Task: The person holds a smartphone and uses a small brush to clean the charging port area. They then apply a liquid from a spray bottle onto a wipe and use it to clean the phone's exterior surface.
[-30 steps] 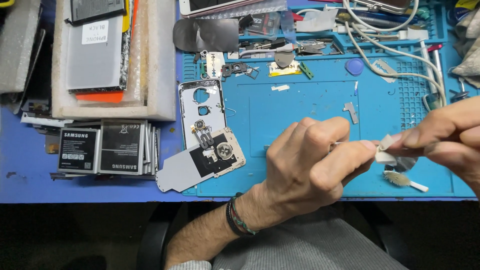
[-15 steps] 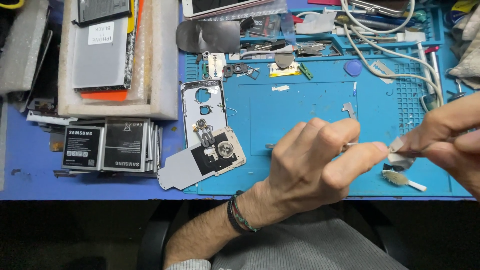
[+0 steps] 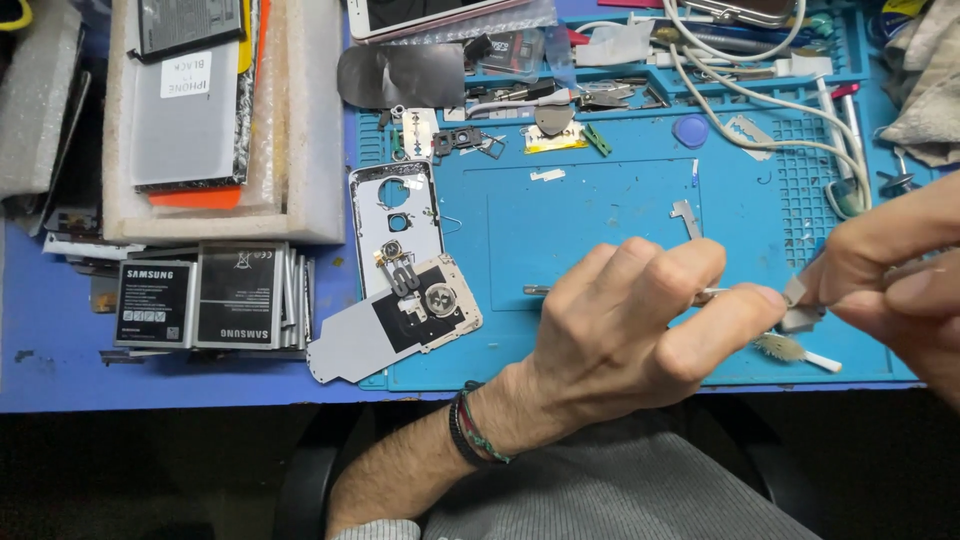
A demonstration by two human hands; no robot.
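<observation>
My left hand (image 3: pixel 630 335) is closed around thin metal tweezers (image 3: pixel 537 290), whose back end sticks out to the left of my fingers. Its tip meets a small grey flat part (image 3: pixel 797 295) pinched between the thumb and fingers of my right hand (image 3: pixel 890 275) at the right edge of the view. Both hands hover over the front right of the blue repair mat (image 3: pixel 600 215). A small white-handled brush (image 3: pixel 800 352) lies on the mat just under the hands.
A silver phone frame (image 3: pixel 390 215) and a grey inner plate (image 3: pixel 395 325) lie at the mat's left edge. Phone batteries (image 3: pixel 205 300) are stacked to the left, foam trays with phones (image 3: pixel 215 120) behind them. White cables (image 3: pixel 760 95), blades and small parts crowd the mat's far side.
My hands stay together at the right, with the left fingers shifting slightly on the tweezers. The view has shifted a little; nothing on the mat has moved.
</observation>
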